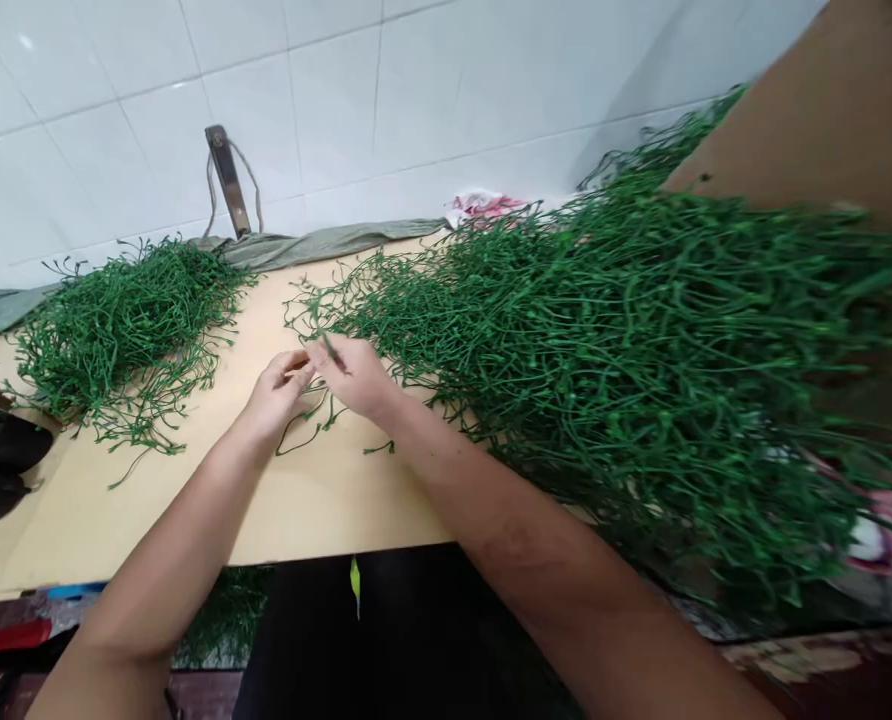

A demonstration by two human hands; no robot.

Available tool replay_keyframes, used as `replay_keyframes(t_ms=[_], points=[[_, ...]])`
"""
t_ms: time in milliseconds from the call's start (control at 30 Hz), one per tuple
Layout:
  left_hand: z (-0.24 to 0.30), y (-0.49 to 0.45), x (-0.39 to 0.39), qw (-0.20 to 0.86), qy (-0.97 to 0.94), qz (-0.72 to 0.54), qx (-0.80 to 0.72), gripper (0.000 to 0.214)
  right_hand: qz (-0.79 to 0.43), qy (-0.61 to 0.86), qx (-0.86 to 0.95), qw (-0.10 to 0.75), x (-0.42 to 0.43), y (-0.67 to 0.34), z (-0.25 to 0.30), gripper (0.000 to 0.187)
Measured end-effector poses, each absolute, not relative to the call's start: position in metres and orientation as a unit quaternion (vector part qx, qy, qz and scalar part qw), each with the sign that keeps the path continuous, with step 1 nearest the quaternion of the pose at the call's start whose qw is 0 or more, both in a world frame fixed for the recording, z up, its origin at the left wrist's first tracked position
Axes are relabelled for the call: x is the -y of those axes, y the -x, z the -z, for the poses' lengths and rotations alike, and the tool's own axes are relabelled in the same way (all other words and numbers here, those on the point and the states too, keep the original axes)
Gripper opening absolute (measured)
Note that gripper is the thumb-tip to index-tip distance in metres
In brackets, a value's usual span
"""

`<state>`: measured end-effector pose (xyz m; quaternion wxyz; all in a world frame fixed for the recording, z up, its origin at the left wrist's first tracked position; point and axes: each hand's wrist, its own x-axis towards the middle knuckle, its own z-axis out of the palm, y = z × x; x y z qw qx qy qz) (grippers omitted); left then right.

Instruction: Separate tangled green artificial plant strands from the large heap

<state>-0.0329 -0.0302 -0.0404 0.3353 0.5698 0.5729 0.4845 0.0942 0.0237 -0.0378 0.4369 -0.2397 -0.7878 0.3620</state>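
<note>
My left hand (281,390) and my right hand (352,375) meet over the middle of the tan board (326,515), fingertips touching. The right is closed in a pinch, with part of a thin green stem (326,343) showing at its fingers. The left is closed too, its thumb and forefinger pressed together; what lies between them is hidden. Under the hands a few loose green stems with small knobbed ends lie on the board. Just right of my right hand begins a large heap of green stems (603,320).
A smaller heap of green stems (131,320) lies on the left. Dark cylindrical objects (0,440) sit at the left edge. Behind the board run a grey-green cloth (333,241) and a tiled wall (416,90). A cardboard sheet (813,110) rises at the right.
</note>
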Motion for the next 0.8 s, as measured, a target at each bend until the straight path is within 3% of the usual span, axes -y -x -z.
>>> replay_keyframes(t_ms=[233,400,500,600,733,800], points=[[0.016,0.033,0.062,0.457,-0.524,-0.537,-0.478,0.040,-0.337,0.210,0.854,0.337,0.004,-0.099,0.028,0.033],[0.009,0.042,0.102,0.439,-0.555,-0.529,-0.469,0.013,-0.307,0.157,0.906,0.244,0.039,-0.116,0.028,0.031],[0.014,0.051,0.142,0.408,-0.576,-0.494,-0.508,0.012,-0.262,0.130,0.934,0.204,0.058,-0.124,0.030,0.027],[0.022,0.071,0.195,0.376,-0.570,-0.486,-0.546,0.013,-0.231,0.124,0.941,0.216,0.066,-0.137,0.031,0.026],[0.032,0.108,0.268,0.408,-0.552,-0.334,-0.645,0.027,-0.162,0.220,0.925,0.264,0.055,-0.166,0.037,0.041],[0.039,0.122,0.296,0.406,-0.532,-0.234,-0.705,0.031,-0.129,0.280,0.923,0.229,0.048,-0.179,0.045,0.043]])
